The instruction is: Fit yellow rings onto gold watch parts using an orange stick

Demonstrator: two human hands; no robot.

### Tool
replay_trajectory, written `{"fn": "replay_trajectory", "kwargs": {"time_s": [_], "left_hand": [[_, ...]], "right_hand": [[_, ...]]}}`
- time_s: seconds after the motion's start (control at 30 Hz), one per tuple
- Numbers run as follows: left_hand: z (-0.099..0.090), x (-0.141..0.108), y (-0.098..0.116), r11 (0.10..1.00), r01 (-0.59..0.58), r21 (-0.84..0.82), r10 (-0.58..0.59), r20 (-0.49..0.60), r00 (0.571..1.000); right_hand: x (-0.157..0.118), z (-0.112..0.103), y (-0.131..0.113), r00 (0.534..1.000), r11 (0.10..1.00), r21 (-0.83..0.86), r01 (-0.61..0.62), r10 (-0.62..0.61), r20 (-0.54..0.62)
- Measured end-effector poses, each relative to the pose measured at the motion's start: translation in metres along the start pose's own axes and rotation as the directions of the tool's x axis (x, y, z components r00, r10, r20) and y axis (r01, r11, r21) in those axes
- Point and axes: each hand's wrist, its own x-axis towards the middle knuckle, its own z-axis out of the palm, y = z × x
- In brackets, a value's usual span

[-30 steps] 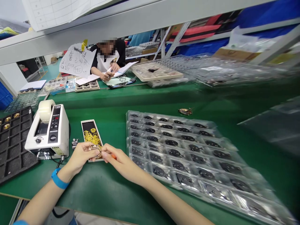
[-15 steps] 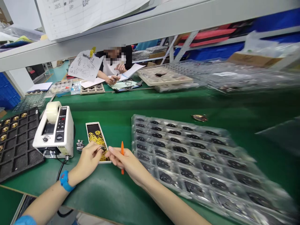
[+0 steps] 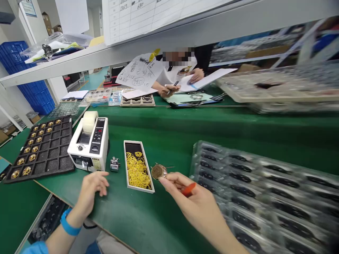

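Observation:
My right hand [image 3: 192,197] pinches a round gold-coloured watch case [image 3: 158,171] between thumb and fingertips, just right of a white box [image 3: 152,188] of yellow rings [image 3: 137,173]. An orange stick-like tool [image 3: 189,189] is tucked in the same hand, mostly covered by the fingers. My left hand [image 3: 92,188] holds nothing; its fingers are apart and loosely bent. It hovers over the green table, below the front of a white tape dispenser [image 3: 96,148]. A small metal tally counter [image 3: 114,164] sits between the dispenser and the box.
Stacked clear trays [image 3: 246,183] with dark oval parts fill the right side. At left lies a black foam tray [image 3: 57,150] with several gold rings. Across the bench a person's hand [image 3: 169,90] holds a pen over papers. A shelf bar [image 3: 87,56] crosses above.
My left hand has let go of the watch case and moved left towards the tape dispenser. The right hand now holds the case alone. The camera view has turned left.

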Motion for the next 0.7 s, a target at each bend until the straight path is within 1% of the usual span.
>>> {"fn": "replay_trajectory", "kwargs": {"time_s": [0.03,0.07,0.1,0.13,0.17,0.23,0.27,0.3,0.33,0.37,0.4,0.43,0.47,0.5,0.53,0.57,0.63,0.7], "left_hand": [[-0.014,0.0,0.0,0.988,0.04,-0.146,-0.055,-0.102,0.993],[-0.026,0.002,0.002,0.969,0.04,-0.244,-0.084,-0.172,0.982],[-0.036,0.003,0.006,0.956,0.018,-0.292,-0.088,-0.231,0.969],[-0.042,0.005,0.011,0.955,-0.016,-0.297,-0.069,-0.273,0.96],[-0.046,0.005,0.018,0.96,-0.062,-0.272,-0.025,-0.305,0.952],[-0.044,0.005,0.036,0.971,-0.182,-0.157,0.117,-0.353,0.928],[-0.041,0.003,0.045,0.965,-0.255,-0.063,0.216,-0.36,0.908],[-0.036,0.002,0.053,0.943,-0.325,0.066,0.327,-0.335,0.884],[-0.031,0.0,0.061,0.894,-0.389,0.224,0.44,-0.268,0.857],[-0.026,-0.001,0.067,0.81,-0.434,0.394,0.527,-0.164,0.834],[-0.022,-0.002,0.072,0.703,-0.456,0.546,0.568,-0.045,0.822],[-0.017,-0.002,0.077,0.592,-0.459,0.663,0.574,0.054,0.817],[-0.013,-0.002,0.08,0.502,-0.446,0.741,0.556,0.118,0.823],[-0.009,-0.001,0.082,0.45,-0.426,0.785,0.534,0.146,0.833],[-0.005,-0.001,0.084,0.436,-0.419,0.796,0.52,0.157,0.839],[0.0,-0.001,0.085,0.456,-0.43,0.779,0.509,0.168,0.844],[0.012,-0.002,0.085,0.567,-0.49,0.662,0.468,0.231,0.853],[0.027,-0.004,0.08,0.701,-0.519,0.489,0.391,0.344,0.853]], "right_hand": [[-0.001,-0.001,0.0,0.999,0.999,-0.039,0.038,-0.039,-0.006],[-0.002,-0.001,0.0,0.998,0.996,-0.061,0.065,-0.065,-0.004],[-0.003,0.0,0.0,0.996,0.994,-0.073,0.084,-0.084,0.005],[-0.003,0.0,0.0,0.995,0.992,-0.081,0.096,-0.096,0.014],[-0.003,0.0,0.0,0.995,0.991,-0.087,0.104,-0.102,0.021],[-0.002,-0.001,0.0,0.993,0.99,-0.086,0.115,-0.112,0.029],[-0.001,-0.001,0.0,0.992,0.99,-0.079,0.121,-0.118,0.034],[0.001,-0.002,0.0,0.991,0.989,-0.07,0.129,-0.126,0.044],[0.002,-0.003,0.001,0.988,0.988,-0.052,0.144,-0.141,0.055],[0.004,-0.004,0.001,0.984,0.986,-0.027,0.166,-0.164,0.068],[0.005,-0.004,0.002,0.978,0.982,0.005,0.191,-0.191,0.081],[0.006,-0.004,0.003,0.973,0.977,0.043,0.21,-0.213,0.094],[0.007,-0.005,0.003,0.968,0.973,0.085,0.216,-0.225,0.108],[0.007,-0.005,0.004,0.967,0.97,0.132,0.206,-0.223,0.126],[0.007,-0.005,0.003,0.967,0.968,0.178,0.176,-0.204,0.151],[0.006,-0.005,0.003,0.968,0.967,0.218,0.128,-0.17,0.182],[0.004,-0.006,-0.001,0.963,0.956,0.293,0.006,-0.085,0.255],[0.001,-0.006,-0.007,0.938,0.92,0.375,-0.115,-0.023,0.345]]}}
